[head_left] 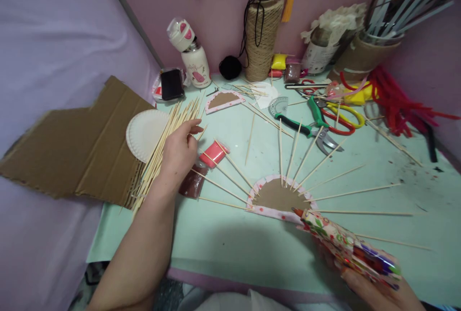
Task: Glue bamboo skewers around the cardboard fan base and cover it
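My left hand [179, 151] reaches over a bundle of bamboo skewers [163, 145] at the left, its fingers curled and pinching at a skewer. My right hand [378, 292] at the bottom right grips a floral-patterned glue gun [345, 246], whose nozzle touches the right base of a brown half-circle card piece with a pink dotted rim [277, 198]. Several skewers [345, 193] fan out from that half-circle like rays.
A paper plate [144, 130] lies on corrugated cardboard [82, 143] at the left. A red packet [214, 152], green pruners [306, 128], scissors [342, 118], a twine spool [261, 37], a bottle [194, 61], red pipe cleaners [399, 104] and a second half-circle [223, 101] crowd the mint table [230, 243].
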### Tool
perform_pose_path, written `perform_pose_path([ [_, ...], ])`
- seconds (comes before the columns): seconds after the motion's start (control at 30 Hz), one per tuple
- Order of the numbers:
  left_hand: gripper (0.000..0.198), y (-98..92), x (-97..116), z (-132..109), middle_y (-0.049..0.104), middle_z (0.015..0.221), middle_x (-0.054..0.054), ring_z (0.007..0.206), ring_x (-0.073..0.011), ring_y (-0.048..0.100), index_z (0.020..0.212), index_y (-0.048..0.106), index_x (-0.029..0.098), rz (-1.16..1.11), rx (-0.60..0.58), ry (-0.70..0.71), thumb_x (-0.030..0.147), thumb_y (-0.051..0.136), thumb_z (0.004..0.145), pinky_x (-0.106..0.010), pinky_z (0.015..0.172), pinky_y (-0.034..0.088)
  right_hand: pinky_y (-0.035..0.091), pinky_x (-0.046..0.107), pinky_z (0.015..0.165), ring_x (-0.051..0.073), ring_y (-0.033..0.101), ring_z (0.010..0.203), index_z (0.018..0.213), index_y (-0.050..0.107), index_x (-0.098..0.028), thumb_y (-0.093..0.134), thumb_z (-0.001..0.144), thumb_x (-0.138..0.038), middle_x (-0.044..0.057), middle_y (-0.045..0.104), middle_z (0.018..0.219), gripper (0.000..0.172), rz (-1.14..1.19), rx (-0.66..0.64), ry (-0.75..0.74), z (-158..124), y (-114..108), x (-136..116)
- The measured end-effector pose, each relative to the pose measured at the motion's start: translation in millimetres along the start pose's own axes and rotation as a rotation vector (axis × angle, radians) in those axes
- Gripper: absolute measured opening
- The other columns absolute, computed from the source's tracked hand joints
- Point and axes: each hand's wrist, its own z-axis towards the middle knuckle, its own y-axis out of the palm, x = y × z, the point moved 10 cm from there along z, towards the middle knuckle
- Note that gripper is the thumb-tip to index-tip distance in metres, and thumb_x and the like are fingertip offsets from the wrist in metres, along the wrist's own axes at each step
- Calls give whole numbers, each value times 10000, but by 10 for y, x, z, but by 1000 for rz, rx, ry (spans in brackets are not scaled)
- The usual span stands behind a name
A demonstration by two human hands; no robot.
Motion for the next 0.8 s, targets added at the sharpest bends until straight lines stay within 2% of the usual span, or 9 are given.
perform_pose_path([
  [0.17,513,69,20,-21,749,1030,-22,947,-183,678,1223,631,232,2,-53,-8,82,410,785,-356,895,528,537,303,907,285,699,1060,1325,639,-228,696,828,-402,77,671,1268,530,-16,15,45,-34,-34,112],
  [0.33,491,64,88,-31,744,1060,-27,976,-186,673,1242,615,222,27,-75,-2,102,414,810,-356,919,518,551,292,888,280,702,1058,1294,664,-230,702,820,-418,74,686,1244,512,7,26,28,8,-22,-39],
  [0.4,463,52,214,-14,739,1081,-39,997,-193,671,1242,613,204,52,-111,16,128,424,827,-357,927,512,554,300,891,280,700,1065,1293,664,-229,695,821,-445,76,692,1240,520,24,56,41,24,-19,-107],
  [0.5,390,120,535,59,731,1106,-55,1016,-210,664,1180,652,190,137,-234,82,176,454,844,-352,915,505,557,323,907,292,699,1071,1257,687,-216,667,820,-519,89,720,1198,532,51,116,82,35,-39,-163],
  [0.57,323,269,774,133,732,1091,-66,983,-222,666,1067,699,189,228,-343,143,190,468,841,-354,894,501,560,328,910,295,712,1043,1239,696,-209,667,811,-537,99,744,1146,540,53,102,83,47,-16,-196],
  [0.63,268,541,956,205,744,978,-75,910,-234,672,919,724,189,300,-486,199,190,474,825,-357,833,506,569,323,896,290,724,1011,1246,688,-207,674,808,-529,103,754,1122,544,58,74,64,59,19,-219],
  [0.7,219,841,1029,302,734,850,-94,829,-255,677,813,720,181,331,-575,202,184,503,787,-369,765,510,574,319,887,287,719,1026,1245,684,-207,682,806,-517,105,744,1149,537,86,75,41,64,34,-219],
  [0.73,179,978,1016,364,722,800,-117,816,-277,681,745,709,166,333,-587,171,168,531,754,-388,762,510,570,322,894,288,710,1050,1242,683,-207,678,811,-514,106,732,1180,529,110,95,38,62,25,-202],
  [0.8,74,1158,1015,515,687,694,-144,820,-321,686,613,667,154,173,-498,117,129,610,654,-416,784,511,559,336,917,291,695,1084,1233,684,-206,672,821,-507,108,710,1227,511,155,123,43,56,15,-146],
])
